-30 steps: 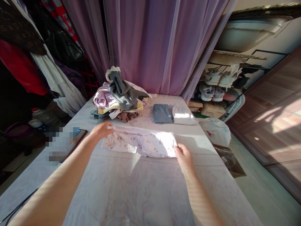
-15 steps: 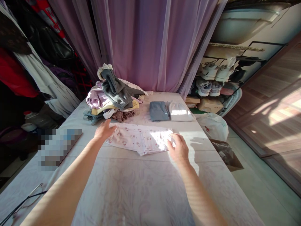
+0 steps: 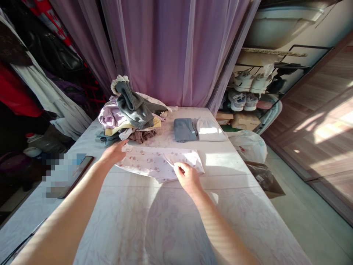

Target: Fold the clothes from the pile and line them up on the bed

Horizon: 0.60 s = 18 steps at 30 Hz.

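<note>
Pale pink pants [image 3: 143,160] with a small print lie folded lengthwise on the cloth-covered surface [image 3: 124,221]. My right hand [image 3: 189,178] is closed in a pinch on an edge of them, right of their middle, and this edge is slightly raised. At their left end rests my left hand [image 3: 114,152], its fingers stretched out and touching the fabric. Beyond the pants sit a folded blue-grey garment [image 3: 184,130] and a folded white garment [image 3: 211,130], side by side.
A heap of loose clothes [image 3: 132,114] stands at the back left, near the purple curtain [image 3: 162,51]. A phone-like object [image 3: 74,176], partly blurred, lies by the left edge. Shoes [image 3: 242,99] and boxes [image 3: 245,121] fill a rack at the right.
My right hand has moved left from the right end of the pants to near their middle, bringing an edge of fabric with it. My left hand has shifted slightly left.
</note>
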{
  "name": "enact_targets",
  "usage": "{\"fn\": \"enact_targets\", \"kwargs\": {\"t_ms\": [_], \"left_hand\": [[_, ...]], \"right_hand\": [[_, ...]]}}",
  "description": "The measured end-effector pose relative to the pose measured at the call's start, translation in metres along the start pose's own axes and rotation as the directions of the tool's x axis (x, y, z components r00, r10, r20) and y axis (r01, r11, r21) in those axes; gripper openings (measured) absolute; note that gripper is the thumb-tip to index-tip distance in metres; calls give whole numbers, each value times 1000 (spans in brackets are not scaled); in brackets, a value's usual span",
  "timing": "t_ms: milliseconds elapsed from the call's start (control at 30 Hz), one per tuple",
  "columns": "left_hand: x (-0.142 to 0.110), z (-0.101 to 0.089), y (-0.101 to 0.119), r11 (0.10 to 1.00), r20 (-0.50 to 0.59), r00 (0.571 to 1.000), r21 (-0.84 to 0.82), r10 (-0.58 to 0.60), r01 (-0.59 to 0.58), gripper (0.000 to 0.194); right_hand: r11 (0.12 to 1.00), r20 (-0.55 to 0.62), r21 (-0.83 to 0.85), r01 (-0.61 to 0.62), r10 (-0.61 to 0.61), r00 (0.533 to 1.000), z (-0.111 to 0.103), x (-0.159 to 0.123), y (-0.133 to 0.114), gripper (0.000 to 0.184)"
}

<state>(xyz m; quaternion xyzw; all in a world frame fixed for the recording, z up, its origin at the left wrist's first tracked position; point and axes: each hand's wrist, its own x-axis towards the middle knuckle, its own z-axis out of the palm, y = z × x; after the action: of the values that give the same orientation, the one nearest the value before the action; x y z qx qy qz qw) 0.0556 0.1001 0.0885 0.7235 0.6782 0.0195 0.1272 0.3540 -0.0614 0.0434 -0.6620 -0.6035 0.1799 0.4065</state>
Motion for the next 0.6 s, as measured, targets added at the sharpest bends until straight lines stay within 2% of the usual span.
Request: {"fn": "enact_targets", "kwargs": {"t_ms": [67, 133, 200, 267, 300, 367, 433, 500, 567, 600], "left_hand": [[-1, -7, -9, 997, -10, 999, 73, -30, 31, 75], [-4, -10, -19, 990, -23, 997, 121, -74, 76, 74], [-7, -10, -26, 985, -25, 994, 135, -107, 110, 73], [-10, -8, -29, 983, -25, 992, 133, -125, 127, 70], [-12, -7, -29, 982, -26, 991, 136, -129, 132, 69], [-17, -5, -25, 977, -47, 991, 170, -123, 129, 66], [-24, -5, -17, 968, -109, 989, 219, -99, 121, 64], [-33, -3, -3, 965, -191, 980, 243, -49, 95, 63], [-43, 4, 16, 973, -235, 971, 230, 50, 5, 60], [-48, 9, 27, 972, -223, 965, 218, 137, -88, 55]], "right_hand": [[984, -82, 163, -74, 88, 993, -21, 4, 4, 29], [931, -242, 330, -154, 241, 940, -47, 9, 13, 37], [878, -420, 437, -196, 392, 818, -74, 13, 31, 41], [861, -558, 454, -228, 475, 681, -97, 15, 57, 43], [868, -585, 425, -257, 480, 654, -106, 15, 71, 43], [872, -605, 325, -365, 488, 629, -116, 11, 98, 43], [857, -550, 139, -497, 484, 680, -120, 7, 118, 41], [817, -504, -49, -574, 476, 721, -119, 3, 127, 40], [774, -498, -170, -610, 467, 730, -117, 2, 127, 42], [757, -502, -203, -621, 465, 730, -116, 2, 126, 43]]}}
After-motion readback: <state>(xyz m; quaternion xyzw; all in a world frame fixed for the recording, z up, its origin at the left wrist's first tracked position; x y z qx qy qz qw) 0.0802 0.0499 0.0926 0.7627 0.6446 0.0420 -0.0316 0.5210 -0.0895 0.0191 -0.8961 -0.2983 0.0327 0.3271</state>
